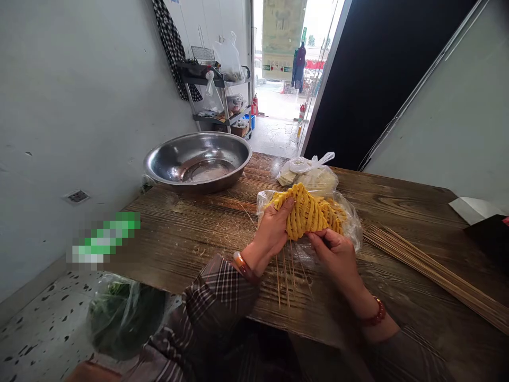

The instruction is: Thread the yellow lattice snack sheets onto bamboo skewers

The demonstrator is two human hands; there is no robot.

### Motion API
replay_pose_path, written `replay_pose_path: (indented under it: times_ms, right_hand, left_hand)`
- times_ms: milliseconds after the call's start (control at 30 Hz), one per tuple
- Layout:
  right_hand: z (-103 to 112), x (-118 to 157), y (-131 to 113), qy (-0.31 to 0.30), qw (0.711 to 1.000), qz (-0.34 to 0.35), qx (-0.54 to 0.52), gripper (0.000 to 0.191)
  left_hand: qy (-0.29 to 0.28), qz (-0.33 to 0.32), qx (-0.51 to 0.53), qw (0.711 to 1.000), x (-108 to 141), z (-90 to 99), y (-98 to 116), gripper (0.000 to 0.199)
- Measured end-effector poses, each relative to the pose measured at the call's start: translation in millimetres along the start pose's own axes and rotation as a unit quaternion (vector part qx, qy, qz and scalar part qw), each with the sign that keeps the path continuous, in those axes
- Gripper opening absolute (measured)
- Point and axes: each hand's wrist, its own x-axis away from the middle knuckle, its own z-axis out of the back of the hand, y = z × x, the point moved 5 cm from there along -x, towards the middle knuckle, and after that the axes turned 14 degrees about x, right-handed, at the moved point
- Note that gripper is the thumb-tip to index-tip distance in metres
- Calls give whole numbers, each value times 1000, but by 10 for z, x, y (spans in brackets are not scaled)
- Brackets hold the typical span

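Note:
A yellow, lattice-cut sheet of food [305, 213] is raised in front of me, spread between both hands. My left hand [274, 225] grips its left side, thumb on the near face. At its lower right edge, the fingertips of my right hand [333, 249] pinch it. Several thin wooden skewers [285, 276] point toward me below the sheet; where their far ends lie is hidden. Behind and under it, more yellow pieces [336, 215] rest on a clear plastic bag [353, 225].
A large steel basin [199, 159] stands at the table's far left. Beyond my hands sits a tied bag of pale rounds [314, 175]. A bundle of long skewers [433, 265] lies to the right. A bag of greens [123, 313] is on the floor, and a shelf cart [217, 79] stands behind.

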Motion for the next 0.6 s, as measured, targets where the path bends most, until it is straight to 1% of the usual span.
replay_pose_path:
  times_ms: [133, 300, 367, 467, 600]
  right_hand:
    - [-18, -7, 51, -36, 998, -22, -40, 27]
    - [-14, -10, 17, -67, 996, -1, -52, 26]
    - [-5, -13, 5, -56, 997, 14, -49, 24]
    - [42, -22, 1, -10, 998, 38, -41, 19]
    - [101, -31, 13, 23, 998, 46, -45, 17]
  left_hand:
    - [2, -2, -11, 1000, -17, 19, 29, 33]
    - [35, -13, -3, 999, -50, 54, 118, 28]
    - [44, -9, -2, 999, -58, 61, 138, 25]
    - [40, 4, -16, 999, -65, 62, 142, 23]
    - [21, 7, -39, 999, -73, 72, 149, 30]
